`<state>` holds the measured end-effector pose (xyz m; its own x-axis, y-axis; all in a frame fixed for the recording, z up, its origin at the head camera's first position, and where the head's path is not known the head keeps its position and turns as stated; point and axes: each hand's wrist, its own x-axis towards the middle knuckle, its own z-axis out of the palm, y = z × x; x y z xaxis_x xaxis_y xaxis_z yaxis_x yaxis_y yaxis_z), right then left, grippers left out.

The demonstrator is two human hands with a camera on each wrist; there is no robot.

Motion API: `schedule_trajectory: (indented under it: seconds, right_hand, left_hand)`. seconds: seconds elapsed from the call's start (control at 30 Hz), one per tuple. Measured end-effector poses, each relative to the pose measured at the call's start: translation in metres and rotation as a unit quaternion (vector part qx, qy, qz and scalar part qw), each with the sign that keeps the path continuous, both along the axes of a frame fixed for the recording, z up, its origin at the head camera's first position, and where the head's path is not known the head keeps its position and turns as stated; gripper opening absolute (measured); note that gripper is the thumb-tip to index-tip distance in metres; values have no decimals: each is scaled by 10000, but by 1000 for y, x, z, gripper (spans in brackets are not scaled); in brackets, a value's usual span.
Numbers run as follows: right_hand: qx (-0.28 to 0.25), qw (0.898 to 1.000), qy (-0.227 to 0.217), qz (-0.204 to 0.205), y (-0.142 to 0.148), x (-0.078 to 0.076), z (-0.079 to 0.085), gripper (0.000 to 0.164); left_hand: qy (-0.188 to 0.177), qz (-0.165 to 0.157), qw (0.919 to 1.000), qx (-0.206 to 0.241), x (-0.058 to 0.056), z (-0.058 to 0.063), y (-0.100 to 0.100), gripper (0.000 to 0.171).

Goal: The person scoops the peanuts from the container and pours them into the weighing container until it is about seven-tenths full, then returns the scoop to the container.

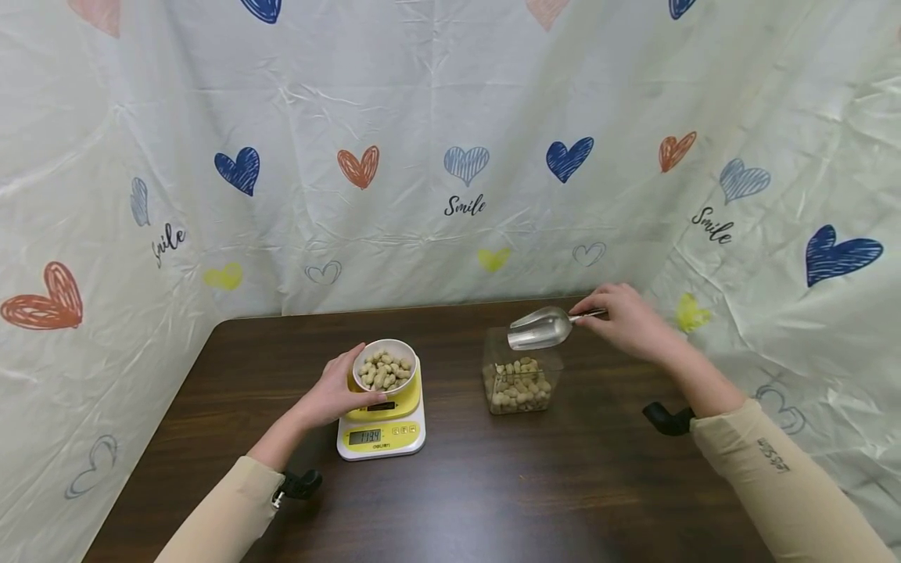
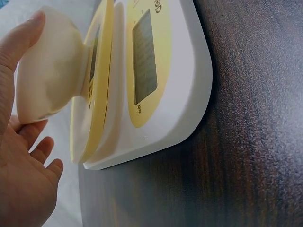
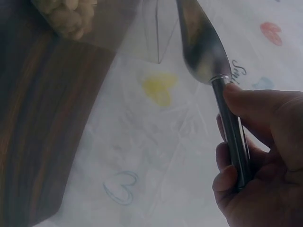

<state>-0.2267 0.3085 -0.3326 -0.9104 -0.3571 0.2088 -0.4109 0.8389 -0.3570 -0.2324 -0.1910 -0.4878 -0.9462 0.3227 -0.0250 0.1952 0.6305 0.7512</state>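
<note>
A white bowl of unshelled peanuts sits on a yellow and white kitchen scale. My left hand grips the bowl from the left, thumb at its near side and fingers round the far side. In the left wrist view the bowl's foot is on the scale's raised yellow platform. My right hand holds a metal scoop by its handle, fingers wrapped round it in the right wrist view. The scoop bowl looks empty and overlaps the rim of a clear square container with peanuts in its lower part.
The dark wooden table carries the scale at left and the container to its right. A white curtain printed with hearts hangs behind the table and at both sides. Lit digits show on the scale's display.
</note>
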Motion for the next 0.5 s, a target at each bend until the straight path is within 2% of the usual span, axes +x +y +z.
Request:
schedule_trajectory:
  seconds: [0.13,0.5]
  right_hand:
    - [87,9998,-119,140,-5,-2,-5,17]
    - [504,9978,-222,379,-21,-11,-33,14]
  left_hand:
    - [-27,11,10000,-5,0,0,0,119]
    - [3,8,10000,4,0,0,0,119]
